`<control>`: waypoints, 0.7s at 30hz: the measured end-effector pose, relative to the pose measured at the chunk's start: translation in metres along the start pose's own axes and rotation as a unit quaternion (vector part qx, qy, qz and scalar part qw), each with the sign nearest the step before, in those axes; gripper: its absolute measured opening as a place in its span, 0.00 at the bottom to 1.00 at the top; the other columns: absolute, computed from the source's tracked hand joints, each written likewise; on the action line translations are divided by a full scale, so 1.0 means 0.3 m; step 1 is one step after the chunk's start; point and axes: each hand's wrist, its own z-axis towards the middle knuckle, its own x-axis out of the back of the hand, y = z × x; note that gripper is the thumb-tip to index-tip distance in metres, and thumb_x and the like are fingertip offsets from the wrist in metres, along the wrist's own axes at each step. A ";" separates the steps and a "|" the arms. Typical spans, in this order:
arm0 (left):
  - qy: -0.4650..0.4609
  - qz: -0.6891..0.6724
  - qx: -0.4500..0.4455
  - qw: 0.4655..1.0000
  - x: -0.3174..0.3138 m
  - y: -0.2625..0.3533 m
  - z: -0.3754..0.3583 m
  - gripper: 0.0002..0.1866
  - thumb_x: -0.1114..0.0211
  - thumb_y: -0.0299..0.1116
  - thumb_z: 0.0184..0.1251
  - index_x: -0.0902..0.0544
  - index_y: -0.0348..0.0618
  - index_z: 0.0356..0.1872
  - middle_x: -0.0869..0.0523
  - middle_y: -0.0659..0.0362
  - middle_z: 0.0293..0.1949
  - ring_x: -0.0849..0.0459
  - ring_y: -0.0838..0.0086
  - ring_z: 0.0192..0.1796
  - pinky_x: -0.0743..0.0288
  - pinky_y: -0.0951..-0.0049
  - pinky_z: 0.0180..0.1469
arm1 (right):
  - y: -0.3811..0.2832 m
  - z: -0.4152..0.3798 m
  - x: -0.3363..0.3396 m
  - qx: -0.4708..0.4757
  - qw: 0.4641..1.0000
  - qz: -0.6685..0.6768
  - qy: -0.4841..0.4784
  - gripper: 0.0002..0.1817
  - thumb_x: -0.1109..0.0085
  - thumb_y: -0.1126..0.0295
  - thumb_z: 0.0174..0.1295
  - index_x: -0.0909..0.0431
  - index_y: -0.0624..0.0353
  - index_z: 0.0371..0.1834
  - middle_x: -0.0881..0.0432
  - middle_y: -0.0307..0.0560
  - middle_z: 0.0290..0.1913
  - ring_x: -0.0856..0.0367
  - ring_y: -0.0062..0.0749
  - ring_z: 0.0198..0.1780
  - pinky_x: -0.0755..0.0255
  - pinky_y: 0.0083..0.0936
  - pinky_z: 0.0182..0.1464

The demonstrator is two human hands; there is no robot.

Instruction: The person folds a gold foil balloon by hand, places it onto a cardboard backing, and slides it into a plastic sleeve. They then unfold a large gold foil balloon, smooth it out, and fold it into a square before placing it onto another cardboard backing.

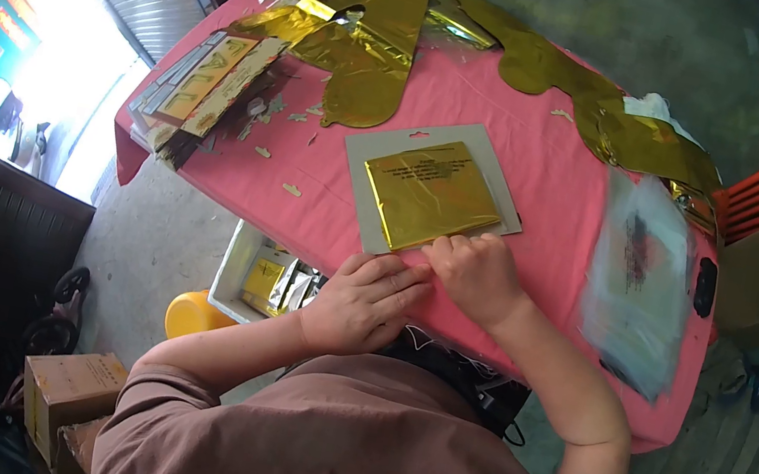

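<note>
A folded gold foil sheet (432, 196) with small dark print lies on a grey backing card (361, 198) that has a hang hole at its top. The card rests tilted on the pink cloth near the front of the table. Curled closed, my right hand (476, 276) is at the lower edge of the foil and card; whatever its fingers pinch is hidden. My left hand (368, 301) lies at the table's front edge just below the card, its fingers stretched out side by side and their tips close to my right hand.
Large gold foil balloon shapes (376, 54) spread along the back of the pink table (304, 203). A stack of printed cards (208, 85) stands left, with small card scraps nearby. Clear plastic bags (640, 283) lie right. Below are a white box (236, 273) of packets and cardboard boxes (69, 385).
</note>
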 end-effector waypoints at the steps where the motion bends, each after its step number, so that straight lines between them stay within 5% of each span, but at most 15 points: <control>1: 0.000 -0.001 -0.007 1.000 0.002 0.004 0.004 0.25 0.34 0.34 0.47 0.22 0.43 0.52 0.21 0.57 0.54 0.26 0.65 0.54 0.34 0.64 0.55 | 0.002 -0.009 0.011 -0.007 1.000 0.025 -0.011 0.06 0.43 0.66 0.58 0.24 0.53 0.26 0.23 0.39 0.21 0.21 0.29 0.24 0.30 0.27 0.25; 6: -0.010 -0.012 0.012 1.000 0.054 0.023 0.035 0.19 0.34 0.34 0.52 0.20 0.42 0.47 0.21 0.55 0.53 0.23 0.62 0.50 0.31 0.62 0.51 | 0.068 -0.095 0.087 -0.013 0.986 0.148 0.070 0.09 0.44 0.66 0.56 0.28 0.53 0.20 0.23 0.42 0.21 0.20 0.34 0.25 0.28 0.33 0.26; 8: -0.004 -0.020 0.001 1.000 0.072 -0.004 0.061 0.17 0.35 0.34 0.54 0.20 0.42 0.46 0.21 0.54 0.53 0.23 0.61 0.49 0.30 0.62 0.51 | 0.126 -0.136 0.121 -0.149 0.978 0.147 0.020 0.06 0.39 0.67 0.55 0.23 0.57 0.27 0.22 0.44 0.24 0.21 0.41 0.27 0.28 0.35 0.30; 12: 0.004 -0.042 0.008 0.999 0.063 -0.106 0.166 0.14 0.37 0.33 0.59 0.20 0.40 0.45 0.22 0.50 0.53 0.25 0.56 0.53 0.31 0.60 0.54 | 0.192 -0.163 0.157 -0.228 0.956 0.184 0.032 0.05 0.39 0.72 0.53 0.24 0.61 0.28 0.23 0.46 0.27 0.21 0.43 0.30 0.28 0.35 0.32; 21: -0.096 -0.015 0.001 0.995 -0.045 -0.229 0.281 0.23 0.43 0.39 0.65 0.28 0.46 0.60 0.34 0.50 0.66 0.42 0.57 0.71 0.50 0.53 0.69 | 0.201 -0.158 0.098 -0.178 0.966 0.181 0.053 0.04 0.40 0.75 0.51 0.25 0.63 0.28 0.24 0.47 0.34 0.23 0.43 0.39 0.29 0.35 0.42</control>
